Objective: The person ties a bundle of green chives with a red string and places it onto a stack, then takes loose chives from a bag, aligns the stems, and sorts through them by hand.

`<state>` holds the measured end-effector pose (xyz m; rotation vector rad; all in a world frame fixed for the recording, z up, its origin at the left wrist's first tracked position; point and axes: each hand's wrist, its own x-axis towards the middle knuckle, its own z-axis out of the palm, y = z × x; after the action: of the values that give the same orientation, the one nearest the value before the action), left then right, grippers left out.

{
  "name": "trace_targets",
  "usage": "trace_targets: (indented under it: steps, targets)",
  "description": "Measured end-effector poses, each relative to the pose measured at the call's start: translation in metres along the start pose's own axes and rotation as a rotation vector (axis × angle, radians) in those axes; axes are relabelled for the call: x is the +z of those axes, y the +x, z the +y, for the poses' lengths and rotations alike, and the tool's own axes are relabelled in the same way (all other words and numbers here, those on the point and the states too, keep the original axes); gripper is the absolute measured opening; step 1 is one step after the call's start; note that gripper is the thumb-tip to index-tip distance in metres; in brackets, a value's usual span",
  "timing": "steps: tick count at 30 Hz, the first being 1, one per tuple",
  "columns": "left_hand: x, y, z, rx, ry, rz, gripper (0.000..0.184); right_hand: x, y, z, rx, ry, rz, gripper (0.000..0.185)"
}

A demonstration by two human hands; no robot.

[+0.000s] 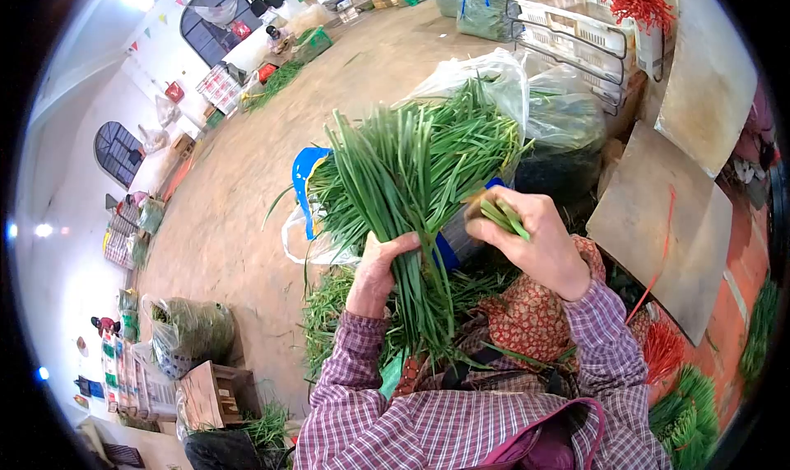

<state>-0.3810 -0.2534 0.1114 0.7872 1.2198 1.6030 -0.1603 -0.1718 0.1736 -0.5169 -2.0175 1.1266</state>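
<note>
My left hand point(377, 274) is closed around a thick bunch of long, flat green leaves that look like garlic chives point(387, 169). The bunch stands roughly upright, with its lower ends hanging toward my lap. To its right, my right hand point(535, 238) pinches a small clump of short green leaves point(504, 215), apart from the bunch. Behind both hands lies a large heap of the same leaves point(473, 128) on a plastic bag with blue and yellow parts point(306, 174). Loose leaves point(329, 305) lie below my left wrist. A red floral cloth point(527, 318) covers my knee.
Flat boards point(658, 215) lean at my right. Red ties point(634, 1) hang at the upper right, and more red ties point(663, 351) are beside green bundles point(687, 421). White crates point(568, 17) stand behind. A wooden stool point(202, 396) and a filled plastic bag point(197, 330) are at left.
</note>
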Motion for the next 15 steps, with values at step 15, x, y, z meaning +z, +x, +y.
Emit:
trace_targets:
  steps: [15]
  targets:
    - [0.001,-0.003,-0.020,-0.096,-0.003,-0.054,0.033,0.022,0.007,0.048,0.083,0.343,0.010,0.020]
